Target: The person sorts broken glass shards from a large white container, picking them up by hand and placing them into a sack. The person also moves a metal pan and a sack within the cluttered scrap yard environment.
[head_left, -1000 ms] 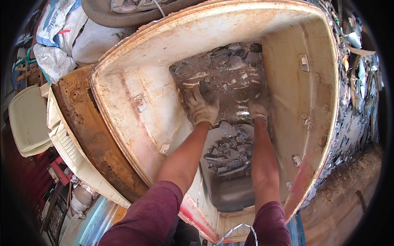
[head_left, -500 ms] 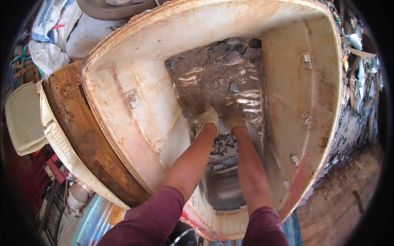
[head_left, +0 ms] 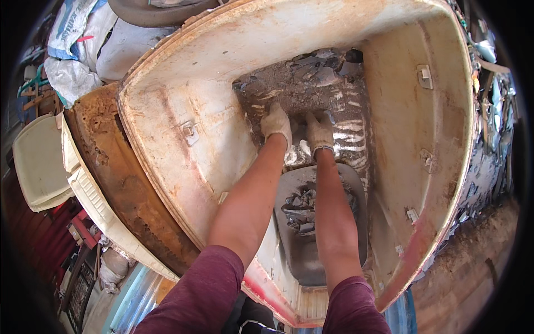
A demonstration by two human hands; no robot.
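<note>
Left hand (head_left: pixel 275 122), right hand (head_left: pixel 320 132): gloved, grip can't tell. Both inside one tub (head_left: pixel 397 111), more room rightward; one basin (head_left: pixel 300 268) nearer.

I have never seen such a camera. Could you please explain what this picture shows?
No robot here: these are a person's left hand and right hand, in pale gloves. The camera is worn on the head and looks down; its fisheye lens bends straight edges. The hands reach into a stained whitish tub, down to dark dirt and broken pieces at its bottom. Nearer the person, a grey tray inside the tub holds shards. Whether either hand grips something, I cannot tell.
</note>
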